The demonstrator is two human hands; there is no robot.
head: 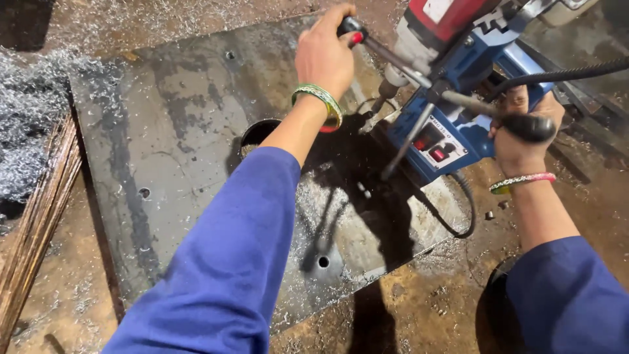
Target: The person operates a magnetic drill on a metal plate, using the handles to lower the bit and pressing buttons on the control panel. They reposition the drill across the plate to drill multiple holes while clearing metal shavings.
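A blue and red magnetic drill (452,78) stands on a large grey steel plate (170,151) at the upper right. My left hand (324,56) grips one spoke of the drill's feed handle, near its black and red knob (352,29). My right hand (521,128) is closed around another spoke's black grip (534,128) on the drill's right side. Both arms wear blue sleeves and wrist bangles. A big round hole (257,133) is cut in the plate just left of my left forearm. A small drilled hole (323,261) sits near the plate's front edge.
Metal shavings (26,124) are heaped at the left and scattered over the plate and dirt floor. A bundle of thin rods (33,229) lies along the left edge. A black cable (563,75) runs from the drill to the right.
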